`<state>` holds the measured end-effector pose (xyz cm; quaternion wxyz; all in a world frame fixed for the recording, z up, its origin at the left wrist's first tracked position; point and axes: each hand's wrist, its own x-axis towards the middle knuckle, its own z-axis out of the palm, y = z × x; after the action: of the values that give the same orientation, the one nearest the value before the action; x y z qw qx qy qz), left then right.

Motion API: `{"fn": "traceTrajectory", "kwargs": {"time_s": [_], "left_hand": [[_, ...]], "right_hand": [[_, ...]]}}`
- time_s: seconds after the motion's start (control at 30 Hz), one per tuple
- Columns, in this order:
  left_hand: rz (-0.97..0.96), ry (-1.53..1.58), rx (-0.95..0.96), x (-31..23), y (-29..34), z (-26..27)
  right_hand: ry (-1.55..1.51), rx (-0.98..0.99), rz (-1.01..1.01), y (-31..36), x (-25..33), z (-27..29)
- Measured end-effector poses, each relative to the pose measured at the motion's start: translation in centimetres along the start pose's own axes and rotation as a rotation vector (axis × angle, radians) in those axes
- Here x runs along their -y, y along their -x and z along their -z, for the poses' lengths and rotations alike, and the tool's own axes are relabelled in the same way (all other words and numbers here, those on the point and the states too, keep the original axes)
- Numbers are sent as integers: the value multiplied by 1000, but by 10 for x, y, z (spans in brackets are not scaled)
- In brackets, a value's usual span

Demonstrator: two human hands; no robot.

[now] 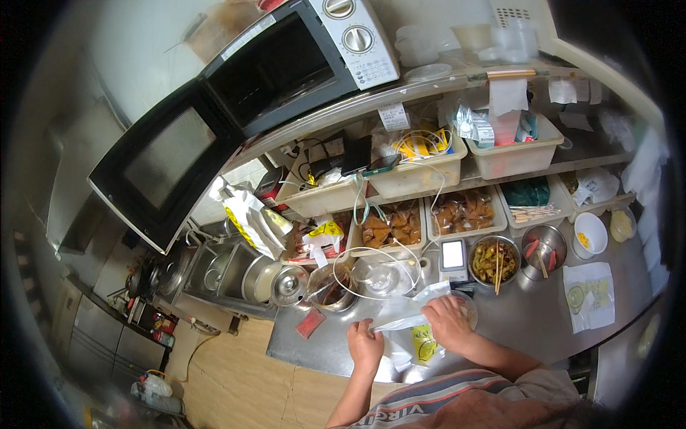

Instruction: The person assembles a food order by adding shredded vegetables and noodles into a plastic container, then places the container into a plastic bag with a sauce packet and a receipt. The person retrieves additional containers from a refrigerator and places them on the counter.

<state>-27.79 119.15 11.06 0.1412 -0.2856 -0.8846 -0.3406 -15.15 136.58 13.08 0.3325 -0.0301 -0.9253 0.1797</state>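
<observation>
While the left hand [365, 347] pinches a white printed bag [423, 344] over the steel counter [518, 314], the right hand [450, 323] curls fingers at its right side, grip unclear; bag in hand, apparently unsealed.

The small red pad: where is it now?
In the head view, the red pad lies left of centre on the steel counter, left of the left hand and below the round metal lid.
</observation>
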Motion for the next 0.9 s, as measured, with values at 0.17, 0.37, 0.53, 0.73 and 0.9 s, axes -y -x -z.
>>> {"fn": "traceTrajectory", "kwargs": {"time_s": [0.17,0.37,0.53,0.73,0.9], "left_hand": [[233,110,90,27,9,-1],[343,-130,282,42,22,-7],[900,1035,359,96,34,-43],[909,1500,388,116,26,-34],[849,1503,550,105,17,-3]], "right_hand": [[115,-133,-186,5,-19,-4],[-498,-26,-537,17,-37,-26],[-1237,53,-861,23,-39,-53],[-1623,74,-1157,30,-47,-64],[-1731,48,-1120,30,-62,-60]]}}
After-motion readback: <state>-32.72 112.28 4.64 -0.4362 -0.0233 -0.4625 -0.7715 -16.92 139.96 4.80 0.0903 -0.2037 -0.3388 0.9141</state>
